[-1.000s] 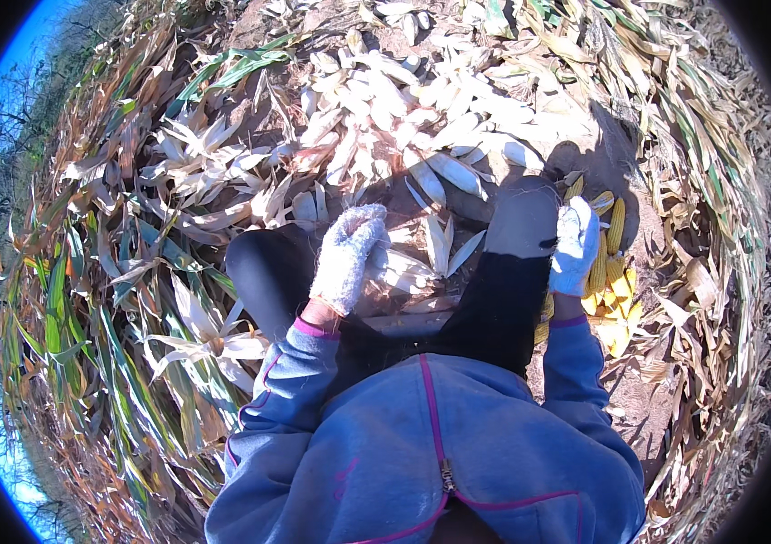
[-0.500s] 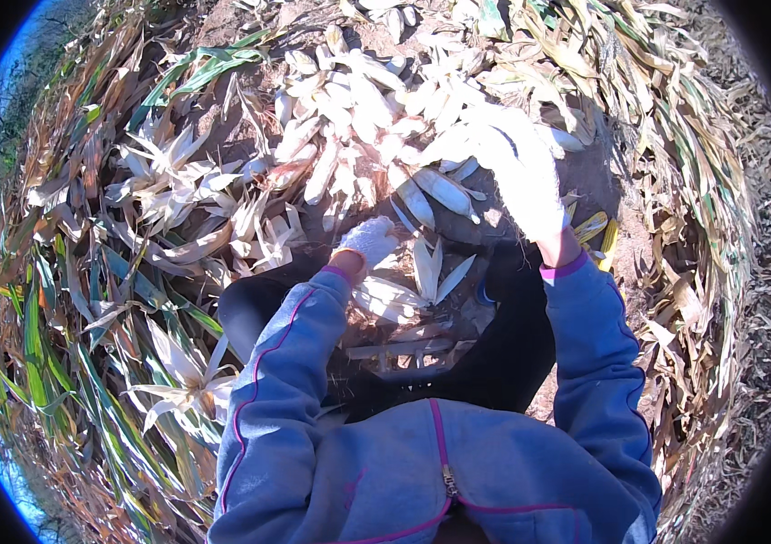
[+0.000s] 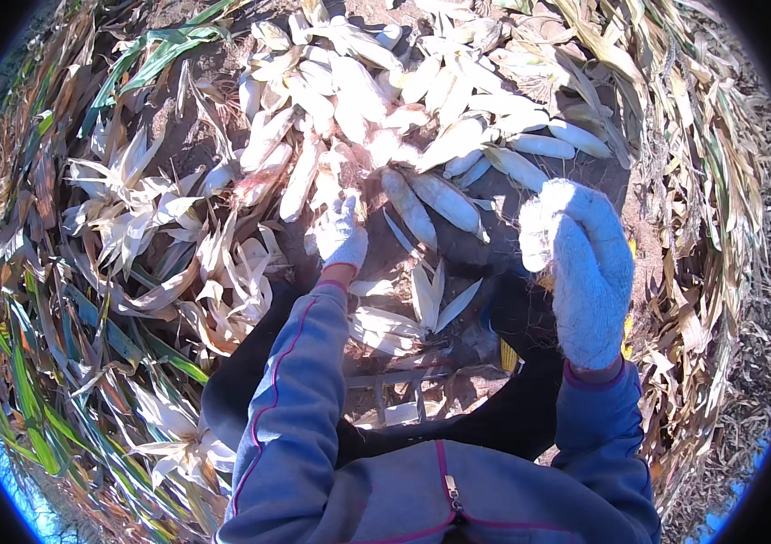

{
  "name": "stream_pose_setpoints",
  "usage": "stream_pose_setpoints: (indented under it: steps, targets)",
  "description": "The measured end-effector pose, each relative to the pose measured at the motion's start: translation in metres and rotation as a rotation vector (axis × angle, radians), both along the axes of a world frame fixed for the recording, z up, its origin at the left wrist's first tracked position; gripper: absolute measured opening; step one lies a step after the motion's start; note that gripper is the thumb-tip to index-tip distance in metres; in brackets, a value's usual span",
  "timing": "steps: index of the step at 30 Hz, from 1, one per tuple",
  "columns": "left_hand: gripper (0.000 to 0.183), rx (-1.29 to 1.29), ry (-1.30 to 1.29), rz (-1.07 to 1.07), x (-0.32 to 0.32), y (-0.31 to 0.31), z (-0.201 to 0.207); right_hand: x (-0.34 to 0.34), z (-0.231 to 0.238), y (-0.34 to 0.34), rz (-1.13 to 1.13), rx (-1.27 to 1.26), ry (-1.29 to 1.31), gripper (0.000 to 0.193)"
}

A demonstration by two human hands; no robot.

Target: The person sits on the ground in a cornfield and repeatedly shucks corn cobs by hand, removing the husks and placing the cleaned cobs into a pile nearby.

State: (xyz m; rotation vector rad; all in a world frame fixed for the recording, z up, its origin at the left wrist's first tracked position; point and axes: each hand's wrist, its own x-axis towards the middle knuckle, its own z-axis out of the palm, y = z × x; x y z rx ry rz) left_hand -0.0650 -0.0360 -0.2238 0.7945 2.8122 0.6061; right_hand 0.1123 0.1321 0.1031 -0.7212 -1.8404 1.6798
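Observation:
My left hand (image 3: 338, 238), in a white knit glove, reaches to the near edge of a heap of corn ears in pale husks (image 3: 349, 100). Its fingers stretch forward at the end of an ear, and I cannot tell if they touch it. My right hand (image 3: 580, 272), gloved alike, is raised above the ground right of the heap. Its fingers are curled, and whatever lies inside them is hidden. Two pale ears (image 3: 444, 201) lie between my hands. Bare yellow corn (image 3: 509, 355) shows by my right leg, and more yellow corn (image 3: 628, 334) partly behind my right hand.
Torn husks (image 3: 421, 299) lie on the soil between my legs, in front of a low frame with bars (image 3: 399, 381). Dry stalks and leaves (image 3: 86, 363) bank up on the left, with more stalks (image 3: 703, 227) on the right. Opened husks (image 3: 131, 204) spread left of the heap.
My left hand has moved forward and slightly left to the heap, its fingers extending. My right hand has drawn back from the heap toward me, its fingers now curled.

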Motion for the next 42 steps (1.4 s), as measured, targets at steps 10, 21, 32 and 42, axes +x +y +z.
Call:
stream_pose_setpoints:
  steps: [10, 21, 32, 42]
  targets:
    - [0.080, -0.479, 0.189, -0.355, -0.096, 0.067, -0.006, 0.006, 0.009, 0.006, -0.117, -0.549, 0.124, 0.034]
    - [0.040, -0.937, -0.599, -1.259, 0.022, -0.002, -0.056, 0.009, 0.016, 0.011, -0.087, -0.593, 0.095, 0.035]
    - [0.042, -0.109, -0.045, -0.412, -0.081, 0.015, 0.001, 0.012, 0.016, 0.005, -0.146, -0.605, 0.087, 0.036]
    - [0.047, -0.231, 0.300, 0.341, -0.169, -0.046, -0.031, 0.003, 0.005, 0.002, -0.099, -0.657, 0.068, 0.034]
